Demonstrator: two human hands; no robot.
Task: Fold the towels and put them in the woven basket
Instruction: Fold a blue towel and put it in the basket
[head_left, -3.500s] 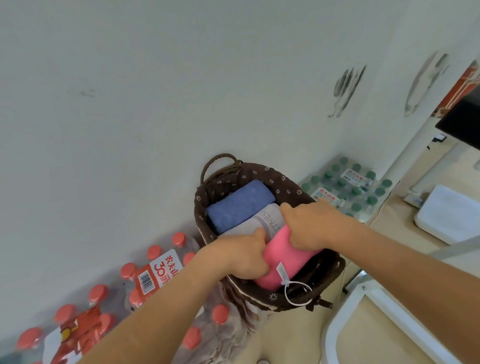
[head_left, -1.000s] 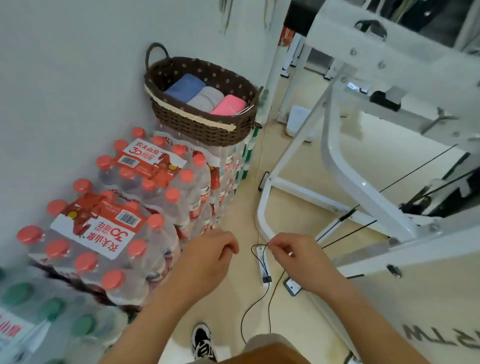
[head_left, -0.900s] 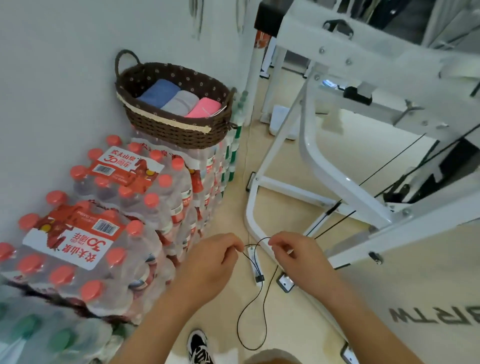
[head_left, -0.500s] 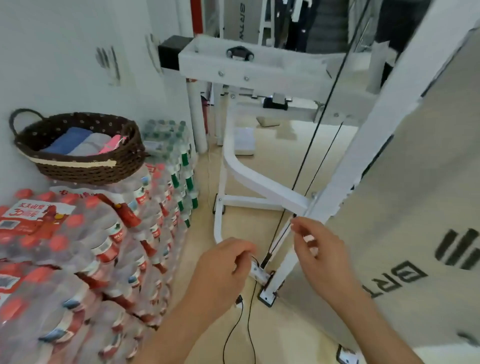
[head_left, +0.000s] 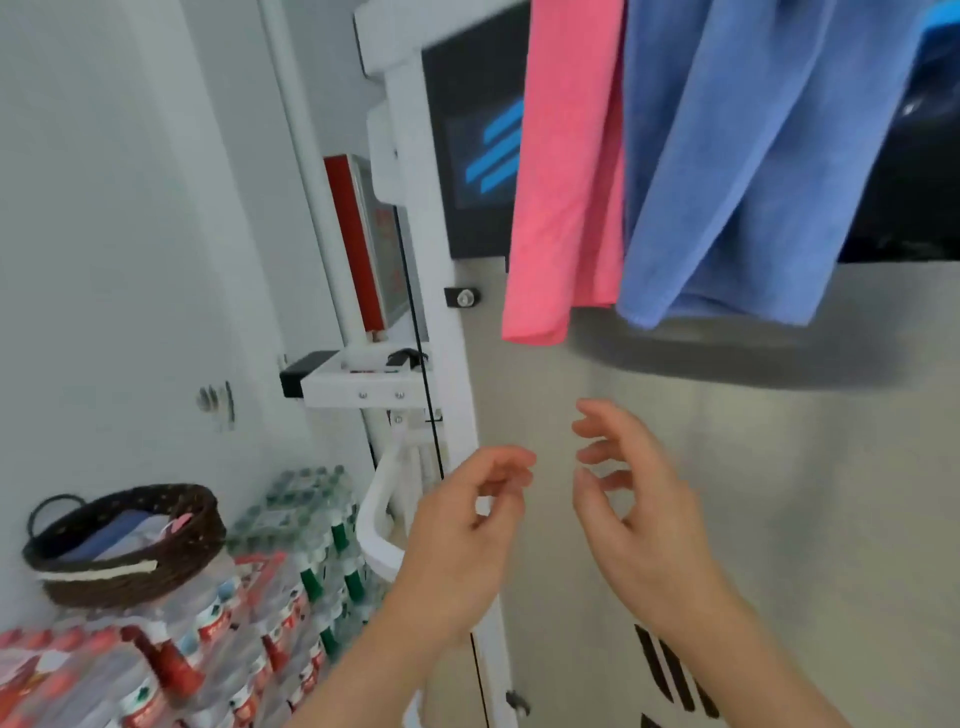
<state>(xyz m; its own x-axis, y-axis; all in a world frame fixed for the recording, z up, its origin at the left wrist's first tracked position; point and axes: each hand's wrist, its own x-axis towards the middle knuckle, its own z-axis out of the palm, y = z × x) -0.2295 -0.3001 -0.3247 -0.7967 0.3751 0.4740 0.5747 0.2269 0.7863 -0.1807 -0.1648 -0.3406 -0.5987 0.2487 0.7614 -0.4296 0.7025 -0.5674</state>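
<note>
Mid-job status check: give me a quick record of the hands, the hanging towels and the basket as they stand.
left hand: raised, fingers loosely curled, holding nothing
right hand: raised, fingers spread, empty
pink towel: hanging unfolded, above the hands
blue towel: hanging unfolded, beside the pink one
woven basket: lower left, on water bottle packs, folded towels inside
</note>
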